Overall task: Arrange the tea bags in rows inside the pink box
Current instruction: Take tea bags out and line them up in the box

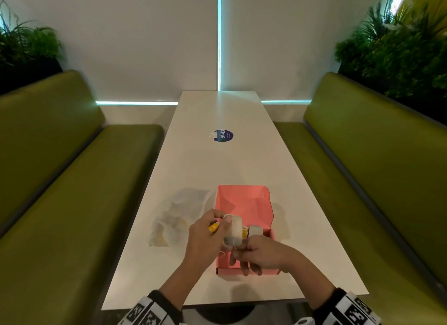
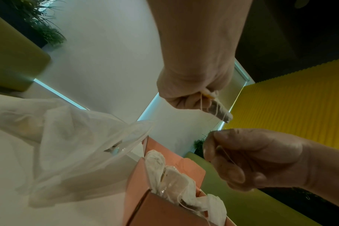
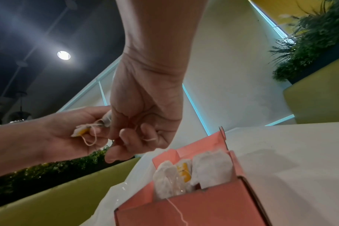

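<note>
The open pink box (image 1: pixel 244 199) (image 2: pixel 139 175) (image 3: pixel 194 211) stands on the white table's near end. Several white tea bags (image 1: pixel 255 230) (image 2: pixel 174 178) (image 3: pixel 211 168) stand upright at its near end. Just above the box, my left hand (image 1: pixel 225 219) (image 2: pixel 205 97) (image 3: pixel 95 126) pinches one more tea bag (image 1: pixel 233 230) (image 2: pixel 221 113) by its top, with its yellow tag (image 1: pixel 214 228) (image 3: pixel 81 131) against the fingers. My right hand (image 1: pixel 238 251) (image 2: pixel 213 145) (image 3: pixel 124 140) is right below it and pinches that bag's thin string between thumb and fingers.
A crumpled clear plastic bag (image 1: pixel 179 216) (image 2: pixel 68 145) lies left of the box. A round blue sticker (image 1: pixel 222 135) sits mid-table (image 1: pixel 217 165). Green benches (image 1: pixel 60 179) (image 1: pixel 375 167) run along both long sides, with plants behind them.
</note>
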`<state>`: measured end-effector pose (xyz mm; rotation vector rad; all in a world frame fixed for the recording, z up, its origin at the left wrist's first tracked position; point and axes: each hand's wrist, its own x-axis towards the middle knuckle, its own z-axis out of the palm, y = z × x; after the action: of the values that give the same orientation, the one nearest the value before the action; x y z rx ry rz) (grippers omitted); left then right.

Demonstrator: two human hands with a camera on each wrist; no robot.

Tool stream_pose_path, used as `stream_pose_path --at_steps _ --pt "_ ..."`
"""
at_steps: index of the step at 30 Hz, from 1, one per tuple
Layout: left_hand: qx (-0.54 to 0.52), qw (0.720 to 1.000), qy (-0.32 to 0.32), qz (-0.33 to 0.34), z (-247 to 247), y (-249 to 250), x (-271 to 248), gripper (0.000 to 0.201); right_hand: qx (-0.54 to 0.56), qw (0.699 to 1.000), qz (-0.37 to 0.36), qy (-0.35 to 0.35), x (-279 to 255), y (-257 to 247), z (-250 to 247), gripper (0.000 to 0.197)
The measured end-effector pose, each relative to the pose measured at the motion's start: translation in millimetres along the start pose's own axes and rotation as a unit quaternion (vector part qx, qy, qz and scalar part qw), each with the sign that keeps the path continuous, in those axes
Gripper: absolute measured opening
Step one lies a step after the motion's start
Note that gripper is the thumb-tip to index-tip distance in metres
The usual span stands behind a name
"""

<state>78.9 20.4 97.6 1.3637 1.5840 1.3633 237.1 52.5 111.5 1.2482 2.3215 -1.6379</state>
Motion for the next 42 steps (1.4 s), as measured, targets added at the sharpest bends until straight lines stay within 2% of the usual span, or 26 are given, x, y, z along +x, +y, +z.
stream_pose_path --at_steps 8,12,16,19,22,25,28,31,34,36,40,42 --pt "0.025 0.995 -0.086 -0.036 0 -6 -4 0.015 -0.009 0.999 -0.028 0.028 -5 -8 -18 0.025" --pt "0.036 0.993 -0.105 -0.03 1 -7 -7 0.017 0.038 0.998 -0.038 0.024 -8 -11 -23 0.038" --pt "0.039 0.993 -0.106 -0.012 0 -8 -8 0.015 0.112 0.993 -0.008 0.04 -7 -6 -26 0.025" --pt "0.045 0.992 -0.118 -0.015 0 -10 -8 0.018 0.186 0.98 0.009 0.077 -4 -2 -26 0.026" --pt "0.061 0.991 -0.121 -0.013 -1 -14 -7 0.019 0.215 0.972 0.014 0.09 -3 -2 -25 0.025" --pt "0.066 0.99 -0.125 -0.014 -1 -13 -8 0.009 0.169 0.98 -0.004 0.104 -4 -2 -23 0.019" --pt "0.065 0.99 -0.123 -0.014 -2 -14 -8 0.009 0.124 0.984 -0.024 0.124 -5 -2 -22 0.007" --pt "0.038 0.989 -0.14 -0.011 -6 -16 -6 0.007 0.101 0.982 -0.043 0.154 -4 -3 -23 0.007" --pt "0.002 0.98 -0.19 -0.059 -9 -18 -8 0.023 0.073 0.981 -0.057 0.172 -5 -4 -24 0.013" --pt "0.018 0.975 -0.211 -0.064 -7 -26 -9 0.033 0.055 0.983 -0.06 0.162 -4 -6 -23 0.013" --pt "0.038 0.973 -0.215 -0.068 -3 -38 -12 0.026 0.03 0.984 -0.065 0.165 -3 -8 -20 0.003" --pt "0.043 0.975 -0.205 -0.071 -2 -42 -12 0.032 -0.003 0.986 -0.054 0.155 -1 -7 -16 0.016"
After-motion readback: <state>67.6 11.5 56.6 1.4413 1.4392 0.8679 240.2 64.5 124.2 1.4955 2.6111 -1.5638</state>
